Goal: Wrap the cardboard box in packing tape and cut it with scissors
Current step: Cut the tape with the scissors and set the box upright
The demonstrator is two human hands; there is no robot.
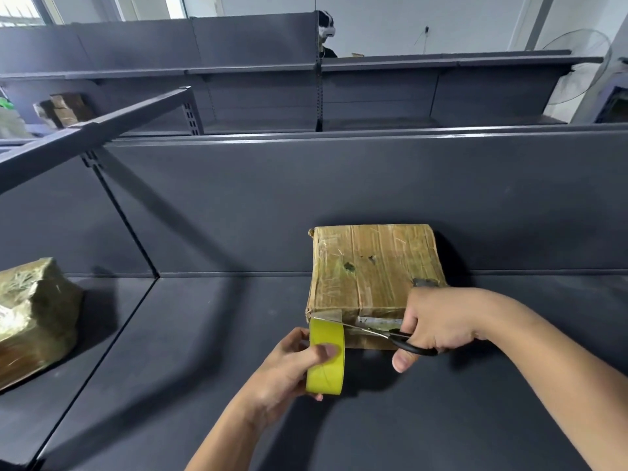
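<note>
A worn brown cardboard box (370,266), shiny with clear tape, lies on the dark shelf against the back panel. My left hand (289,365) grips a yellow-green roll of packing tape (326,355) held upright just in front of the box's near left corner. A short clear strip of tape (331,316) runs from the roll up to the box's front edge. My right hand (438,324) holds black-handled scissors (384,333), their blades pointing left across the box's front face, tips at the strip above the roll.
A second tape-wrapped parcel (34,317) sits on the shelf (204,368) at the far left, beyond a divider seam. Dark shelving units rise behind, with a slanted bar (102,125) at upper left. Another person (327,32) stands behind the far shelves.
</note>
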